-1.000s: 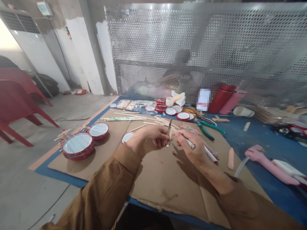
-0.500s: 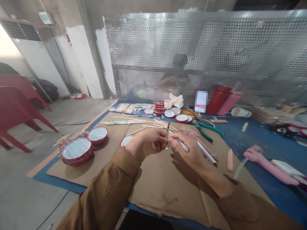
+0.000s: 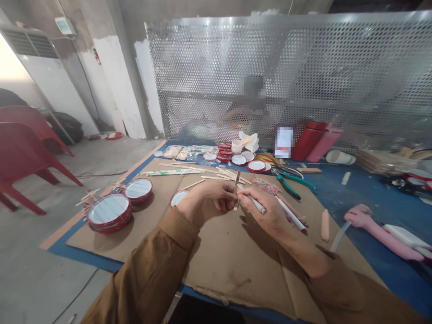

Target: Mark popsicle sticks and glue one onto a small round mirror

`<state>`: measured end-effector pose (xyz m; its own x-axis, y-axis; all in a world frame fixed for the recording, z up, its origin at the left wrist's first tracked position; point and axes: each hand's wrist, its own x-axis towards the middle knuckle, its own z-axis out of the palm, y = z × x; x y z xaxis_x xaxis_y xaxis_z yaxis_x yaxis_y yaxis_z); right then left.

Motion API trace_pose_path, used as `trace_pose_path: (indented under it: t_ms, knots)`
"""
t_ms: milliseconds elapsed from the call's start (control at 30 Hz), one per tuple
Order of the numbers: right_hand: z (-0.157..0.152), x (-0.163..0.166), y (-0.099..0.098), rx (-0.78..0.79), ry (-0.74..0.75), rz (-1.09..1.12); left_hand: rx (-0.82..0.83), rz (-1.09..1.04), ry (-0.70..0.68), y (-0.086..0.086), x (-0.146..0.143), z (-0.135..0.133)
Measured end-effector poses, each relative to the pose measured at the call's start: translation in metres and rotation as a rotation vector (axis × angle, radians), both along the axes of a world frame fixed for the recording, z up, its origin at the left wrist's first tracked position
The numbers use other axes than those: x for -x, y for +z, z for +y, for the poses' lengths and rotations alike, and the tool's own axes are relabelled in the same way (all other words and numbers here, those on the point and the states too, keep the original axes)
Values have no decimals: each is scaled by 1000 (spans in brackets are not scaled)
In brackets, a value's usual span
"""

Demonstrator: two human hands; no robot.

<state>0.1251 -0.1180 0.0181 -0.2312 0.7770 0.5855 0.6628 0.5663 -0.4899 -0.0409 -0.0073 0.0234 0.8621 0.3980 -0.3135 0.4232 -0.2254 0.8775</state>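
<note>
Upright in my left hand [image 3: 223, 194], between closed fingers, is a flat wooden craft stick [image 3: 238, 177] with a brownish surface. My right hand [image 3: 261, 207] is closed round a white marker pen [image 3: 257, 204], its tip end up against the stick; the tip itself is hidden by the fingers. Both hands are above a cardboard sheet [image 3: 232, 252]. Just right of my right hand lies another white marker with a red end [image 3: 294, 217]. A red-rimmed round lid [image 3: 178, 198] is partly covered by my left wrist.
Left on the cardboard are red-rimmed round pieces [image 3: 108, 211] with sticks across them. Loose sticks [image 3: 216, 185], green-handled pliers [image 3: 288, 186] and a phone [image 3: 284, 143] lie farther back, near a red bottle [image 3: 308, 140]. A pink glue gun [image 3: 381, 234] is at the right.
Both hands stay nearly in place, with the pen against the stick. The stick's lower part looks browner than before. The view has shifted very slightly.
</note>
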Motion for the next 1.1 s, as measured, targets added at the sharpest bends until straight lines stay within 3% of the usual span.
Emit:
trace_pose_path:
  t_ms: [1100]
  knots:
    - [0,-1,0,14,-5,-12,-43,21,16,4,0,-5]
